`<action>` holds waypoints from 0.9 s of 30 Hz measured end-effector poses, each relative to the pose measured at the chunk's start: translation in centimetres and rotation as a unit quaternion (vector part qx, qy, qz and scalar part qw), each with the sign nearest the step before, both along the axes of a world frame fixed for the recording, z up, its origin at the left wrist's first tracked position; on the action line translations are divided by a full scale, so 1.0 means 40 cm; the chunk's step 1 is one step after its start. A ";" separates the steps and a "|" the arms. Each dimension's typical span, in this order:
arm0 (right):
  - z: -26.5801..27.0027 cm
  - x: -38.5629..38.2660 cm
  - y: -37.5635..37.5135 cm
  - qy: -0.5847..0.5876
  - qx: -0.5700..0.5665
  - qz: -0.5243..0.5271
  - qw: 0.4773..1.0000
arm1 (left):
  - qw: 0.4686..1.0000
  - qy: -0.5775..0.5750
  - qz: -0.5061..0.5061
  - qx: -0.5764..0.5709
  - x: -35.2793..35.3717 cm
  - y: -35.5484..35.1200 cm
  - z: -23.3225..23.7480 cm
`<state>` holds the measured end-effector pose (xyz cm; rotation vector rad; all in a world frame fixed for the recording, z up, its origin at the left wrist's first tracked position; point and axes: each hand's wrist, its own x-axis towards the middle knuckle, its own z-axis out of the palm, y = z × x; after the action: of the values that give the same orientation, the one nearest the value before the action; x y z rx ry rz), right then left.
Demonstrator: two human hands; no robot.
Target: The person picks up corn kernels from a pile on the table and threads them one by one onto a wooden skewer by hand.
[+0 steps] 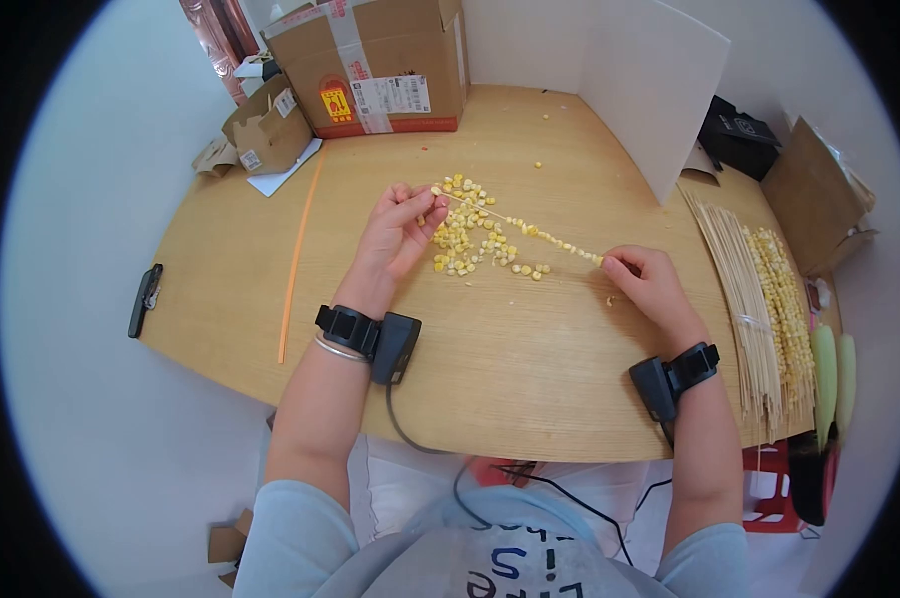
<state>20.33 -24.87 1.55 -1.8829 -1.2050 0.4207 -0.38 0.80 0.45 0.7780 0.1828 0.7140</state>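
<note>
A thin wooden skewer (482, 209) slants across in front of me, with several yellow corn kernels (535, 231) threaded along its right part. My right hand (651, 282) pinches the skewer's right end, by the last kernels. At the other end, my left hand (402, 224) holds a single corn kernel (436, 190) between thumb and fingertips, at the skewer's tip. Whether the tip pierces that kernel is too small to tell. Below the skewer and beside my left hand lies a loose pile of corn kernels (457, 239) on the wooden table (450, 349).
At right lie a bundle of bare skewers (734, 299), a row of kernel-filled skewers (777, 309) and corn cobs (824, 374). A large cardboard box (410, 60) and a white board (649, 100) stand behind. An orange strip (299, 264) lies left. Cables hang from both wrist devices.
</note>
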 end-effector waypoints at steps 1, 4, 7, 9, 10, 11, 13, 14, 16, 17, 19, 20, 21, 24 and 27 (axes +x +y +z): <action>0.001 -0.001 0.000 0.006 0.000 0.000 1.000 | 1.000 0.000 -0.003 -0.001 -0.001 -0.001 0.003; 0.000 -0.001 -0.001 0.003 0.001 0.002 1.000 | 1.000 -0.004 -0.012 -0.001 0.000 0.001 -0.002; -0.005 0.001 0.000 -0.013 0.010 0.007 1.000 | 1.000 -0.008 -0.023 0.006 -0.002 -0.006 0.000; -0.008 0.001 0.001 -0.020 0.019 0.009 1.000 | 1.000 -0.008 -0.027 0.014 -0.002 -0.008 -0.001; -0.008 0.001 0.000 -0.023 0.012 0.008 1.000 | 1.000 -0.002 -0.028 0.013 -0.002 -0.006 -0.005; -0.005 0.003 0.002 -0.028 0.008 0.008 1.000 | 1.000 0.002 -0.029 0.013 0.000 -0.003 -0.005; -0.011 0.006 0.001 -0.014 0.012 0.004 1.000 | 1.000 0.004 -0.025 0.011 0.001 -0.009 0.000; -0.014 0.006 0.002 0.002 0.014 0.000 1.000 | 1.000 0.008 -0.022 0.007 0.000 -0.011 0.002; -0.014 0.005 0.004 -0.003 0.012 0.001 1.000 | 1.000 0.004 -0.027 0.004 0.000 -0.001 -0.006; -0.013 0.004 0.003 -0.005 0.009 0.000 1.000 | 0.999 0.003 -0.034 -0.001 0.001 0.003 -0.010; -0.009 -0.001 0.001 -0.017 0.015 0.001 1.000 | 1.000 0.014 -0.024 -0.001 0.001 -0.001 -0.008; -0.006 -0.004 0.001 -0.028 0.020 0.003 0.999 | 1.000 0.027 -0.013 -0.003 0.002 -0.002 -0.007; -0.004 -0.004 0.002 -0.028 0.020 0.001 0.999 | 1.000 0.027 -0.015 -0.003 0.003 -0.001 -0.007; 0.003 -0.005 0.001 -0.050 0.003 -0.003 0.999 | 0.999 0.029 -0.004 -0.012 0.001 -0.003 -0.010; 0.007 -0.008 0.001 -0.070 0.012 -0.013 0.997 | 0.998 0.063 0.015 0.000 -0.001 -0.004 -0.009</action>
<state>19.99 -24.82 1.85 -1.9325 -1.2698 0.2616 -0.43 0.66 0.10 0.8221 0.3096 0.6935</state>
